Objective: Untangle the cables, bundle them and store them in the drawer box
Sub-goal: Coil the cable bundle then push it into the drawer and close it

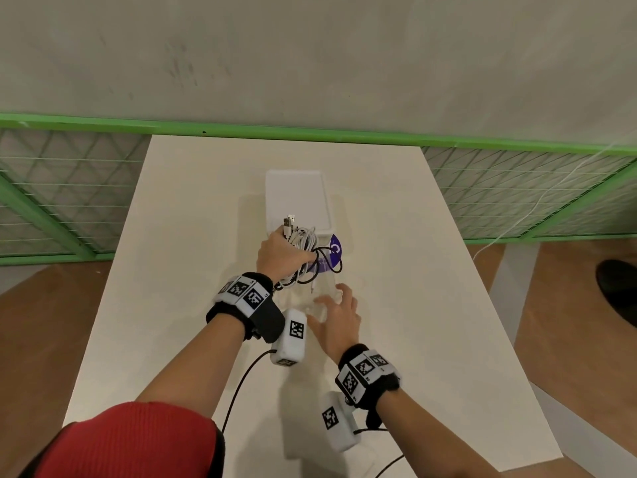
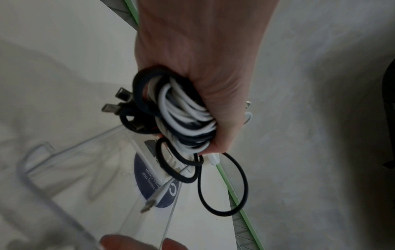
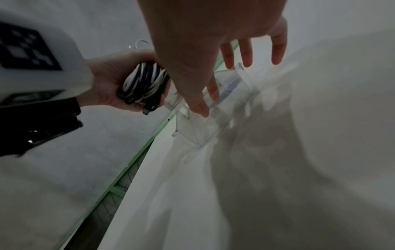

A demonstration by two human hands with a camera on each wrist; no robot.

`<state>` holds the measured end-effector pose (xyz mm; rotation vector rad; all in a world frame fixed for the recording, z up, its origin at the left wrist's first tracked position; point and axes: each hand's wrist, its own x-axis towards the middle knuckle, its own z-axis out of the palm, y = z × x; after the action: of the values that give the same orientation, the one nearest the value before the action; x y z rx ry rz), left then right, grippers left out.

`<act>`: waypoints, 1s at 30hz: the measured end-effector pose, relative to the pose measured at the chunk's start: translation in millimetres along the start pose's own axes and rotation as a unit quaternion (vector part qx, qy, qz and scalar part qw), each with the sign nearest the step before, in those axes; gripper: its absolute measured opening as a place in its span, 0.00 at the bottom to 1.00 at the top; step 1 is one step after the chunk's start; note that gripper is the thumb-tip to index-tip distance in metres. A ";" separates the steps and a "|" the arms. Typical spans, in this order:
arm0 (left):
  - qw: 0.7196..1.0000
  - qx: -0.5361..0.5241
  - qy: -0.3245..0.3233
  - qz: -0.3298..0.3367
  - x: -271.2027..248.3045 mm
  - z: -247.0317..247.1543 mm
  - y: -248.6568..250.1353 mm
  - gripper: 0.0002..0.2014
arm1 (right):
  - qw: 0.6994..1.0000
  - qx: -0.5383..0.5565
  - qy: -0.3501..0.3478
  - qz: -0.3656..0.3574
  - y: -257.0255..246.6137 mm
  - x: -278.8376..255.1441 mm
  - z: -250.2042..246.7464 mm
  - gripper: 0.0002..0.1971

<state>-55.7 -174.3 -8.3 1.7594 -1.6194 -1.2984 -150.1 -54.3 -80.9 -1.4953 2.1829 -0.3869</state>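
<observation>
My left hand (image 1: 281, 253) grips a coiled bundle of white and black cables (image 1: 303, 239) above the clear drawer (image 1: 324, 288), which is pulled out of the white drawer box (image 1: 296, 198). In the left wrist view the cable bundle (image 2: 183, 115) fills the left hand (image 2: 203, 67); a black loop (image 2: 224, 184) and a white connector (image 2: 149, 203) hang toward the drawer (image 2: 85, 160). My right hand (image 1: 339, 315) is at the drawer's near end, fingers spread and holding nothing. The right wrist view shows the right hand (image 3: 203, 50) over the drawer (image 3: 230, 88), with the bundle (image 3: 143, 84) to its left.
The box stands mid-way along a white table (image 1: 413, 270). A purple round sticker (image 1: 334, 253) shows through the drawer. A green-framed mesh fence (image 1: 69, 188) runs behind the table. A dark shoe (image 1: 617, 288) is on the brown floor at right.
</observation>
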 end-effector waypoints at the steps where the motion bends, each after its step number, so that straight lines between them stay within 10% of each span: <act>1: 1.000 -0.003 0.000 0.000 0.0 0.4 -0.3 0.15 | 1.000 0.007 -0.006 -0.009 3.7 -3.3 1.5 0.20; 7: 0.995 -0.097 0.027 -0.019 -11.1 4.5 -7.4 0.20 | 0.991 0.129 0.041 -0.022 14.7 -1.3 -16.2 0.25; 11: 0.976 -0.176 -0.041 -0.124 -20.9 21.4 -24.6 0.32 | 0.906 0.414 0.083 0.030 10.5 12.7 -32.6 0.23; 15: 0.968 -0.189 -0.069 -0.148 -6.9 38.4 -45.7 0.35 | 0.876 0.481 0.042 0.003 -4.4 19.8 -21.0 0.23; 25: 0.977 -0.154 -0.070 -0.130 11.5 48.5 -44.2 0.10 | 0.958 0.278 0.044 -0.060 -17.3 27.7 20.5 0.34; 30: 0.975 -0.193 -0.052 -0.093 11.3 54.7 -51.6 0.17 | 0.965 0.236 0.054 -0.102 -13.5 31.8 27.5 0.36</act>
<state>-74.6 -157.5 -79.9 1.6492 -1.1673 -1.6858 -134.6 -88.1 -104.8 -1.4474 1.8374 -1.0016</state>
